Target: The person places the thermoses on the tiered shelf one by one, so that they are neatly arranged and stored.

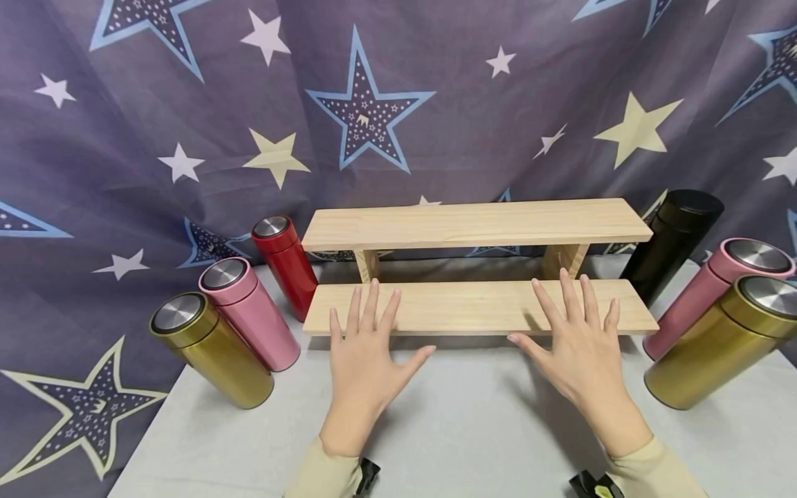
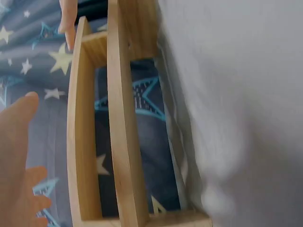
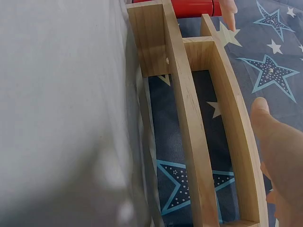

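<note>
A two-tier wooden shelf stands on the white-covered table in the head view. My left hand is spread flat with straight fingers, its fingertips overlapping the left part of the lower board. Likewise spread, my right hand overlaps the board's right part, palm down. Neither hand holds anything. In the left wrist view the thumb and fingers of the left hand show beside the shelf boards. The right wrist view has the right hand extended alongside the shelf.
Left of the shelf stand a red thermos bottle, a pink one and a gold one. To its right are a black bottle, a pink one and a gold one. A star-patterned curtain hangs behind.
</note>
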{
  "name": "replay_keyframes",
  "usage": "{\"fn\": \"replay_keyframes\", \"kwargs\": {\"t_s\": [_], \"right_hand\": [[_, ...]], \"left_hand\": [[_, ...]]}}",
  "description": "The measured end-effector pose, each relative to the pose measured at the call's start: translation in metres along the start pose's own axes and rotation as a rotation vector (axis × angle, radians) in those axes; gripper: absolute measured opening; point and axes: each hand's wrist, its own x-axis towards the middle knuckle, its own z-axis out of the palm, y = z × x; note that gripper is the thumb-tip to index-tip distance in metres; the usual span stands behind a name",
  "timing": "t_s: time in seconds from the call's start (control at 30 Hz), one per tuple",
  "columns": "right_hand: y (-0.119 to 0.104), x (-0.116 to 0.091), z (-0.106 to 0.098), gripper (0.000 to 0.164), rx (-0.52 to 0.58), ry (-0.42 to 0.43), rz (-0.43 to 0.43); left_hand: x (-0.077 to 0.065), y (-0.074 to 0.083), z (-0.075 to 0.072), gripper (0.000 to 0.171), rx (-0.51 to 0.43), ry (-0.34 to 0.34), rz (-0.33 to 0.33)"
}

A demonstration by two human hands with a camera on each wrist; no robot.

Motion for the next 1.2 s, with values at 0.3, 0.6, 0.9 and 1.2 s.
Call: {"fn": "replay_keyframes", "kwargs": {"t_s": [0.3, 0.6, 0.9, 1.2], "right_hand": [[0.000, 0.000, -0.001, 0.088, 0.008, -0.004, -0.001], [-0.002, -0.001, -0.002, 0.088, 0.014, -0.006, -0.006], [-0.004, 0.000, -0.002, 0.089, 0.015, -0.013, -0.012], [-0.003, 0.000, -0.002, 0.088, 0.023, -0.006, -0.015]], "left_hand": [[0.010, -0.038, 0.000, 0.086, -0.079, 0.070, -0.025], [0.008, -0.078, 0.002, 0.081, -0.238, 0.054, -0.144], [0.004, -0.102, 0.012, 0.075, -0.430, 0.069, -0.249], [0.002, -0.112, 0.019, 0.070, -0.610, 0.060, -0.326]]}}
